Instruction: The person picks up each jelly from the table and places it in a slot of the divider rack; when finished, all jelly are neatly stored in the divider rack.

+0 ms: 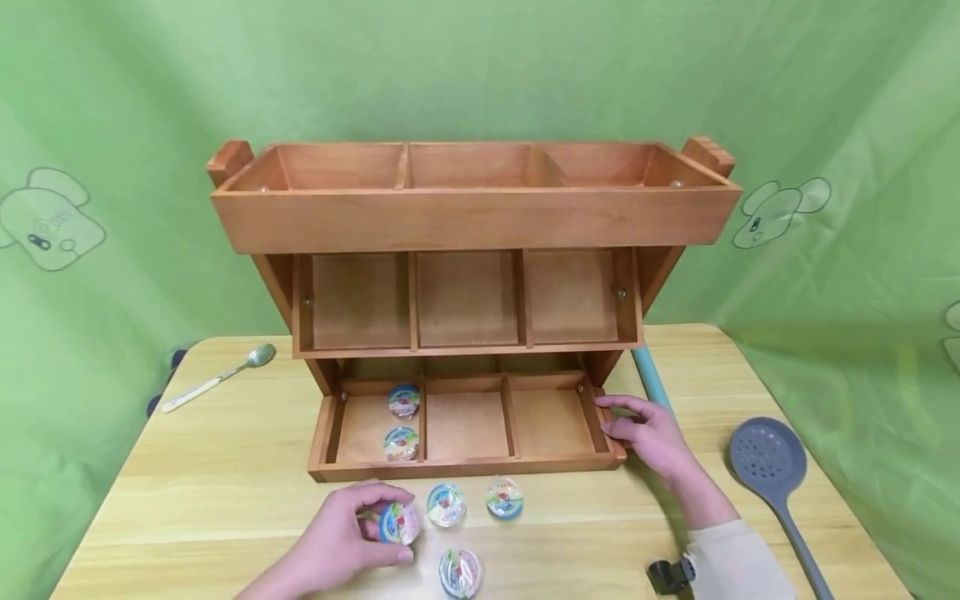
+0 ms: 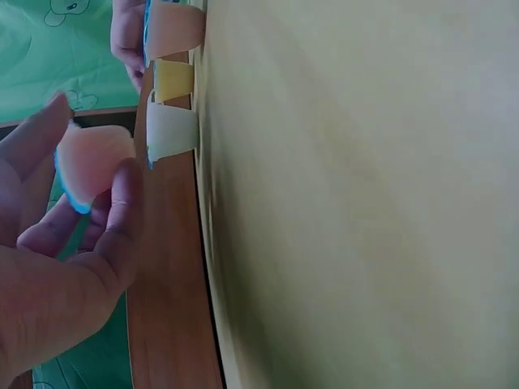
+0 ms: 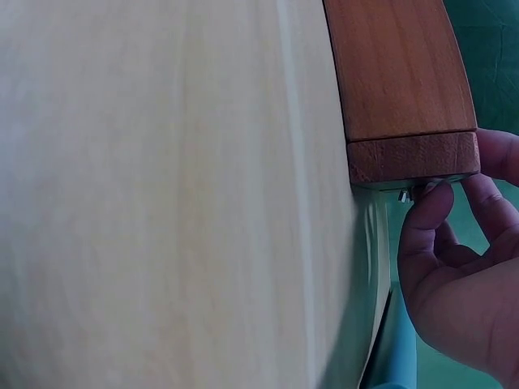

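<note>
Left grip (image 1: 341, 533) holds one jelly cup (image 1: 400, 524), table (image 1: 187, 475) three, rack (image 1: 480, 221) two.

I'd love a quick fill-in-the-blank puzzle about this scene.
The rack has ____ tiers.
Its bottom tier holds ____ lidded cups.
The left hand holds another cup, and ____ more cups stand on the table.
In the head view, the spoon lies on the table's ____ side.

Missing words: three; two; three; left.

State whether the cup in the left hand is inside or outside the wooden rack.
Outside: in the head view, the left hand holds the cup in front of the wooden rack.
</note>
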`<action>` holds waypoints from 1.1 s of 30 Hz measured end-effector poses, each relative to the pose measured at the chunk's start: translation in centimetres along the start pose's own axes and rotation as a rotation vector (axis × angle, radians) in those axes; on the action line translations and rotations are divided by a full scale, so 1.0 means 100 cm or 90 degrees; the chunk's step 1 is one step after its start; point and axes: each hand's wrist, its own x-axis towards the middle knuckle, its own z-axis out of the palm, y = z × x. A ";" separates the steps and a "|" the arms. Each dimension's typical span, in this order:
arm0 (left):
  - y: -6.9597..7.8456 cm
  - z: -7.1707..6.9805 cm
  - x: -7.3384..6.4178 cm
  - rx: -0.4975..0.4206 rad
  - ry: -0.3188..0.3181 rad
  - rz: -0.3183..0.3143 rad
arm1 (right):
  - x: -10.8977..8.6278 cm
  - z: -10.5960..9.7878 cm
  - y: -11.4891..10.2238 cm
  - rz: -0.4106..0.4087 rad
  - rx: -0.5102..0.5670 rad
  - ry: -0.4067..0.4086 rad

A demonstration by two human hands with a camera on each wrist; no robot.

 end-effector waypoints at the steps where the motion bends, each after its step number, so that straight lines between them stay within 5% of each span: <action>1: 0.001 0.000 0.002 -0.002 0.004 0.004 | 0.000 0.000 0.000 -0.001 -0.001 0.001; 14: 0.021 0.005 0.039 0.032 0.037 0.080 | -0.001 0.000 0.000 -0.004 -0.004 -0.003; 22: 0.035 0.012 0.069 0.019 0.061 0.063 | -0.001 0.000 -0.002 -0.006 -0.004 -0.001; 33: 0.024 0.025 0.112 0.040 0.116 0.048 | 0.000 0.000 -0.001 0.000 0.002 -0.005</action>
